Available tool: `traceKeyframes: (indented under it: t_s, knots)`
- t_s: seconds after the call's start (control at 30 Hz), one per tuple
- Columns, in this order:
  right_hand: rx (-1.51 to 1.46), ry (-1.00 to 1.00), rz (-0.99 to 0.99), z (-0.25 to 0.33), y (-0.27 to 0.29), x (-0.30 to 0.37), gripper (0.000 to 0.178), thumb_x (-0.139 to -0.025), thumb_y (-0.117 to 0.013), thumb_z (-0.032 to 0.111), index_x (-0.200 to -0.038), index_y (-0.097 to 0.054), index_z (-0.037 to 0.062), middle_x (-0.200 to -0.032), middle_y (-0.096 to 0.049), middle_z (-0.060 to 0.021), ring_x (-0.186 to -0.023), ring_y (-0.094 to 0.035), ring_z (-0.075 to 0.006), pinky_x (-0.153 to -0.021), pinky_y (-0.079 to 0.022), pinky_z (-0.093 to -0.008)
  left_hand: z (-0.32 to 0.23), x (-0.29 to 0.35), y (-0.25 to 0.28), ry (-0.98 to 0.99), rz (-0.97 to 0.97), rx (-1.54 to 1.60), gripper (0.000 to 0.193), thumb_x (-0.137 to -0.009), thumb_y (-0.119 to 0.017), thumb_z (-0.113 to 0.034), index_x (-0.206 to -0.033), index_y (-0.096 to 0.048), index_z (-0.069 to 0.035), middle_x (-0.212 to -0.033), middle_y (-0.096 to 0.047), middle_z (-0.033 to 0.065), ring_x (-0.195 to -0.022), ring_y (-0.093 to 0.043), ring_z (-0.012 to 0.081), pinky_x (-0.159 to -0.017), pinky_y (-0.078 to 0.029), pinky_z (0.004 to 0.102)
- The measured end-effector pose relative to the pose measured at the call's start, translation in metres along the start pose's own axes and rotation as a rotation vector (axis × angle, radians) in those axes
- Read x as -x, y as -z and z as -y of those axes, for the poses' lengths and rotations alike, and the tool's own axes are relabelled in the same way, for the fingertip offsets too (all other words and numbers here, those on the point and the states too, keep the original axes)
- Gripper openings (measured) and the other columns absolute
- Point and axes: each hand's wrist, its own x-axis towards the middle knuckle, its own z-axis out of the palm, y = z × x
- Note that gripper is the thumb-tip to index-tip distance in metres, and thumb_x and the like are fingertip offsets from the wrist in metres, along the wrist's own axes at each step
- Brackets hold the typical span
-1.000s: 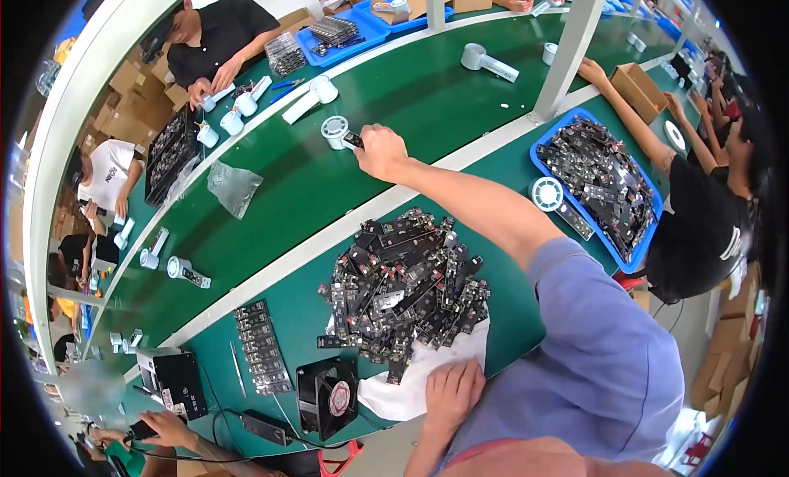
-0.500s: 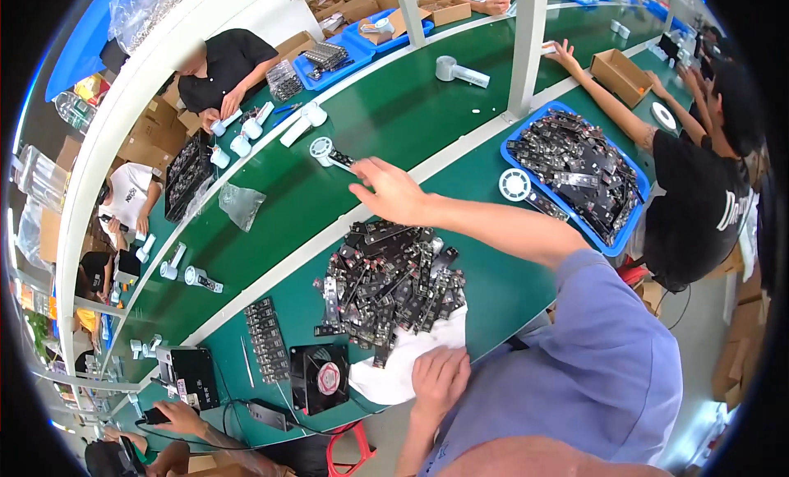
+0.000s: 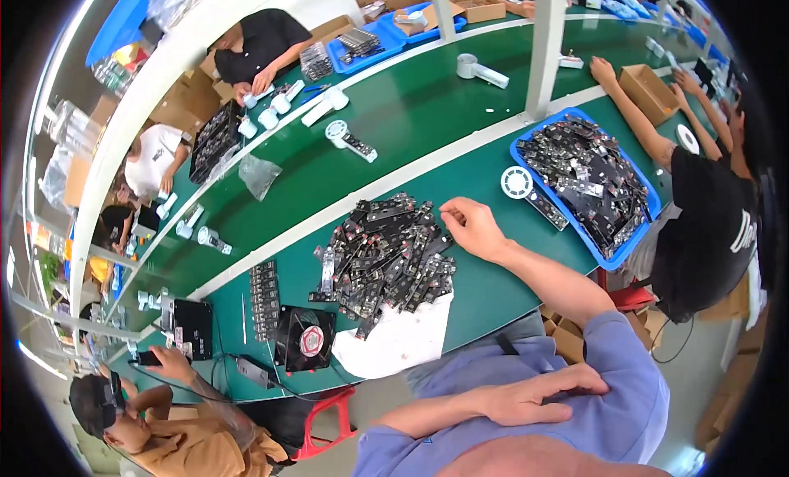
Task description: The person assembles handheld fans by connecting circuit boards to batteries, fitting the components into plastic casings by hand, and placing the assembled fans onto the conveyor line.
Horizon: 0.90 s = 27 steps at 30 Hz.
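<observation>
My right hand (image 3: 479, 227) hovers over the green table beside the pile of black circuit boards (image 3: 386, 259). Its fingers are loosely curled with a gap between them, and nothing shows in them. My left hand (image 3: 538, 397) lies across my purple shirt near the right sleeve, fingers stretched and thumb apart. A white handheld fan part with a round grille (image 3: 516, 182) and a board in its handle rests right of my right hand, against a blue tray of circuit boards (image 3: 651, 204). A similar fan part (image 3: 337, 132) lies on the green conveyor belt. White paper (image 3: 403, 339) is under the pile's near edge.
Left of the pile are a board panel (image 3: 264, 300), tweezers (image 3: 244, 318), a black cooling fan (image 3: 305, 340) and a black box (image 3: 186, 327) with cables. White fan parts (image 3: 485, 71) sit along the belt. A post (image 3: 544, 54) stands beyond; co-workers sit around.
My right hand has drawn back from the fan part on the belt, which it has let go, to beside the pile. My left hand has moved from the paper onto my shirt.
</observation>
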Motion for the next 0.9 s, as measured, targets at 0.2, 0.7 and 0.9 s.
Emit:
traceKeyframes:
  t_s: [0.2, 0.7, 0.9]
  knots:
    - [-0.012, 0.053, 0.041, -0.004, -0.006, -0.006, 0.011, -0.093, -0.069, 0.006, -0.1, -0.072, -0.0019, -0.094, -0.073, -0.0205, -0.082, -0.074, -0.0345, -0.073, -0.06, -0.0428, 0.007, -0.003, 0.016, 0.108, 0.061, -0.029, 0.016, -0.099, -0.051, -0.007, -0.108, -0.059, 0.003, -0.105, -0.058, 0.012, -0.098, -0.057, 0.0265, -0.091, -0.045, 0.0388]
    - [-0.004, 0.019, 0.082, -0.004, -0.001, -0.003, 0.011, -0.095, -0.068, 0.007, -0.099, -0.071, -0.0033, -0.095, -0.073, -0.0199, -0.081, -0.072, -0.0345, -0.073, -0.057, -0.0445, 0.0, 0.051, 0.12, 0.097, -0.404, -1.175, 0.008, -0.088, -0.071, -0.003, -0.096, -0.073, -0.003, -0.081, -0.073, 0.0107, -0.071, -0.07, 0.0285, -0.067, -0.056, 0.0403]
    - [0.025, -0.015, 0.102, 0.003, -0.001, -0.008, 0.014, -0.096, -0.069, 0.009, -0.101, -0.072, -0.0033, -0.095, -0.073, -0.0197, -0.081, -0.073, -0.0341, -0.073, -0.057, -0.0443, 0.031, 0.05, 0.147, -0.045, -0.348, -1.242, 0.007, -0.088, -0.076, -0.007, -0.095, -0.076, -0.004, -0.07, -0.07, 0.0085, -0.061, -0.069, 0.0259, -0.059, -0.054, 0.0392]
